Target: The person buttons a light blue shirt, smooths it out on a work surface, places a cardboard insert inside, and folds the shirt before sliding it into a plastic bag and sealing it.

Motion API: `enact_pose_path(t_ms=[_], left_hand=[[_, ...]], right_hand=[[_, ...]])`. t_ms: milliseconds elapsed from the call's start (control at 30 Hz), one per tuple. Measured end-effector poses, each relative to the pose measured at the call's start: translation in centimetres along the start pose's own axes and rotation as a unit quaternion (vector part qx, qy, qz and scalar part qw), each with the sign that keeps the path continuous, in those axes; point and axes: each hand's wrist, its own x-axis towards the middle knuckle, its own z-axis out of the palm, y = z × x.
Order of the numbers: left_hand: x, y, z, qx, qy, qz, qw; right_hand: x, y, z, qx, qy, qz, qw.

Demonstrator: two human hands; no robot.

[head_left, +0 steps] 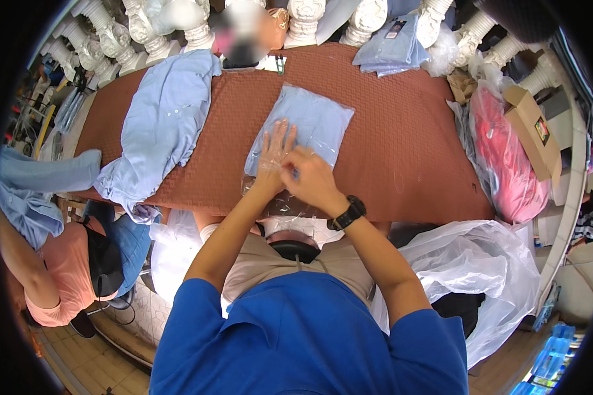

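Note:
A folded light blue shirt (316, 122) lies in a clear plastic bag (344, 122) in front of me, slightly tilted on the cloth. My left hand (272, 158) rests flat on its near left part, fingers stretched out, with clear film across the back of the hand. Close beside that wrist, my right hand (311, 179) has its fingers pinched together on the bag's loose near end. The exact fold of film between those fingertips is hard to make out. A black watch (348, 213) is on my right wrist.
A brown quilted cloth (402, 145) covers the table. An unfolded light blue shirt (168, 118) lies left; bagged shirts (395, 43) sit far right. Red bagged garments (504, 151) and a cardboard box (534, 135) line the right edge. A co-worker in a peach shirt (62, 266) is left.

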Motion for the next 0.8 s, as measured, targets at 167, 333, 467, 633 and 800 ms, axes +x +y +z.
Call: enact_pose_path(t_ms=[167, 333, 467, 633, 800], left_hand=[[3.1, -0.5, -0.2, -0.068, 0.000, 0.000, 0.998], [4.6, -1.2, 0.1, -0.066, -0.008, 0.000, 0.998], [5.1, -0.7, -0.5, -0.109, -0.012, -0.064, 0.992], [6.0, -1.7, 1.6, -0.024, 0.022, -0.040, 0.999], [7.5, -1.4, 1.4, -0.061, -0.030, -0.075, 0.995]], right_hand=[[8.0, 7.4, -2.3, -0.047, 0.140, -0.013, 0.989], [11.1, 15.3, -0.7, -0.216, 0.049, -0.036, 0.975], [10.0, 16.4, 1.5, -0.165, 0.045, -0.011, 0.985], [10.1, 15.1, 1.6, -0.144, 0.021, 0.007, 0.989], [9.8, 15.7, 0.8, -0.115, 0.031, 0.012, 0.993]])
